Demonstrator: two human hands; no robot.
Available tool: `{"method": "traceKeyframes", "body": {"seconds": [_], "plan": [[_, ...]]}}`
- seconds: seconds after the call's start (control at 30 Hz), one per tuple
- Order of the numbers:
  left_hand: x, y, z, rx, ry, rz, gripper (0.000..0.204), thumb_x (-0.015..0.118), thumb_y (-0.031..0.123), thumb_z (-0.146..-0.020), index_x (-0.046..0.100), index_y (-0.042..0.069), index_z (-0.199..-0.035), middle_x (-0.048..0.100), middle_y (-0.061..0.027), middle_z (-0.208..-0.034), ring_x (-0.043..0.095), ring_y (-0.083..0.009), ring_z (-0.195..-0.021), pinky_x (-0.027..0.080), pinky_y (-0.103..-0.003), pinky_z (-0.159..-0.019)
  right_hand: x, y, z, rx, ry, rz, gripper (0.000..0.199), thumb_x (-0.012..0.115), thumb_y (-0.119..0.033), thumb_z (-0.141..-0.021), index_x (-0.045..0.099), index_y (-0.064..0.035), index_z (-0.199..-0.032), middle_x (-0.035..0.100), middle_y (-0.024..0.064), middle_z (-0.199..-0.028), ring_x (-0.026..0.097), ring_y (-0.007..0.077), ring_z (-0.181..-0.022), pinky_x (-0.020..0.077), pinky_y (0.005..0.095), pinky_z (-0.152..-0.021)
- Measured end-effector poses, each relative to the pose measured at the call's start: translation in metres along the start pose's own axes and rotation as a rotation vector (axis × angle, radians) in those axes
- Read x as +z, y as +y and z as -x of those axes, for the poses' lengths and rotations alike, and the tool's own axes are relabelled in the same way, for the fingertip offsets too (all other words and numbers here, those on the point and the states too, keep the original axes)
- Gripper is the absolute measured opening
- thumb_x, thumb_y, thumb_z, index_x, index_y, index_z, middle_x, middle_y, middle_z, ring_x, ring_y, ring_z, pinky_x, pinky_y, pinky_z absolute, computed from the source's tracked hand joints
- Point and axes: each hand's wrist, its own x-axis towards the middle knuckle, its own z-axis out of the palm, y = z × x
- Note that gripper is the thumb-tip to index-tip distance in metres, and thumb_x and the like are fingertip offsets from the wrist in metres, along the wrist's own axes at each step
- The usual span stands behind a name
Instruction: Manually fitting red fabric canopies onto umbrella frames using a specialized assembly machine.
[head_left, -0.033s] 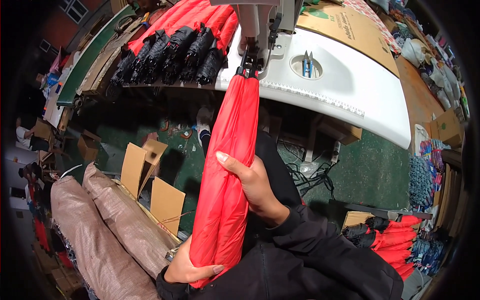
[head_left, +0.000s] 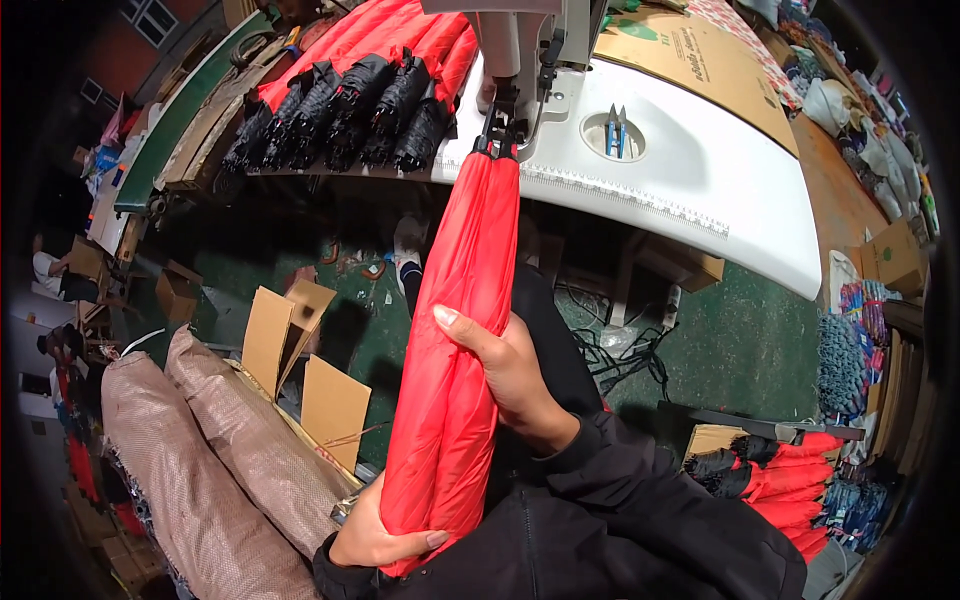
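Two long red furled umbrellas (head_left: pixel 455 260) lie side by side, stretching from my lap up to a sewing machine (head_left: pixel 505 50). Their narrow dark ends sit beneath the machine's head, where the exact contact is hard to make out. Around the lower, thicker end curls my left hand (head_left: pixel 385 530), thumb across the red cloth. Halfway up, my right hand (head_left: pixel 515 375) grips them from the right side, its thumb laid on top and its other fingers hidden behind. The machine stands on a white tabletop (head_left: pixel 720 175) with a ruler strip along its near edge.
Blue-handled thread snips (head_left: pixel 615 135) rest in a round recess. More red umbrellas (head_left: pixel 400 30) with black ends are piled left of the machine, others (head_left: pixel 790 480) at lower right. Woven sacks (head_left: pixel 200 490) and cardboard flaps (head_left: pixel 335 405) stand at left; cables (head_left: pixel 640 370) cross the green floor.
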Motion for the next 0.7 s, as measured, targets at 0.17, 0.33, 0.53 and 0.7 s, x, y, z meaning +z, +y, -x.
{"method": "traceKeyframes", "body": {"seconds": [0.17,0.33,0.53,0.7], "plan": [[-0.007,-0.012,0.003,-0.005,-0.043,-0.04,0.094,0.089,0.015,-0.077,0.036,-0.005,-0.152,0.055,-0.0151,-0.144,0.054,-0.0216,-0.132,0.041,-0.038,-0.113,0.003,0.006,0.007,-0.057,0.04,0.072,0.035,0.07,-0.023,-0.099,0.061,0.001,-0.123,0.068,0.0049,-0.104,0.066,0.0119,-0.091,0.0541,0.0291,-0.084],[-0.006,-0.018,0.013,-0.048,-0.059,0.035,0.091,0.09,0.014,-0.076,0.04,-0.006,-0.149,0.056,-0.015,-0.143,0.055,-0.022,-0.132,0.041,-0.037,-0.113,0.004,0.009,0.022,-0.207,0.097,0.194,0.032,0.07,-0.018,-0.098,0.061,0.0012,-0.122,0.068,0.0038,-0.105,0.063,0.0102,-0.091,0.0517,0.0279,-0.086],[0.006,-0.001,-0.012,-0.064,-0.019,0.078,0.081,0.087,0.007,-0.071,0.048,-0.007,-0.141,0.066,-0.0125,-0.128,0.063,-0.0199,-0.117,0.047,-0.036,-0.104,-0.01,-0.004,0.012,-0.182,0.092,0.183,0.034,0.071,-0.019,-0.097,0.06,0.0016,-0.123,0.069,0.0054,-0.105,0.065,0.0122,-0.093,0.0525,0.0294,-0.086],[0.0,-0.008,-0.005,-0.052,-0.077,0.037,0.084,0.087,0.009,-0.078,0.042,-0.006,-0.148,0.062,-0.0134,-0.136,0.06,-0.0204,-0.125,0.044,-0.036,-0.109,-0.01,-0.004,0.015,-0.144,0.087,0.181,0.033,0.07,-0.018,-0.097,0.061,0.0015,-0.122,0.068,0.0063,-0.106,0.065,0.0124,-0.094,0.053,0.0295,-0.086]]}}
